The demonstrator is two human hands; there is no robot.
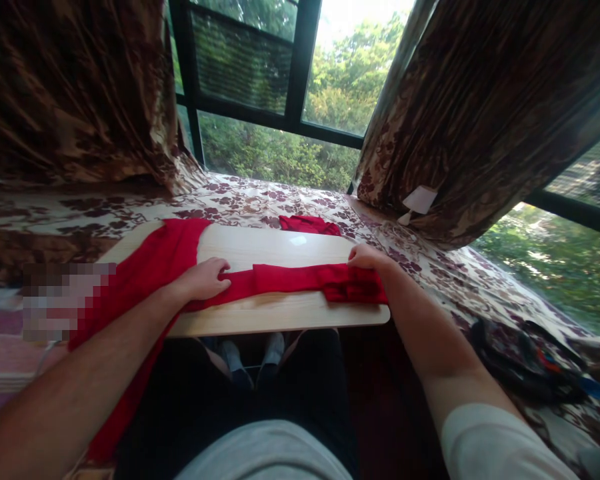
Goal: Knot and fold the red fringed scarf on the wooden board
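Note:
A long piece of red cloth (290,279) lies across a small light wooden table (260,247) in front of me. Its right part is a narrow strip with folds and a doubled end near the table's right edge. On the left it widens, drapes over the table edge and hangs beside my leg. My left hand (206,279) grips the strip near the table's middle left, its thumb and fingers curled around it. My right hand (367,257) pinches the upper edge of the cloth at the right end; its fingertips are partly hidden.
Another red fabric piece (309,225) lies just behind the table on a flower-patterned cover (250,193). A small white lamp (419,200) stands by the right curtain (460,120). A dark bag-like object (525,363) lies at right. Windows are ahead.

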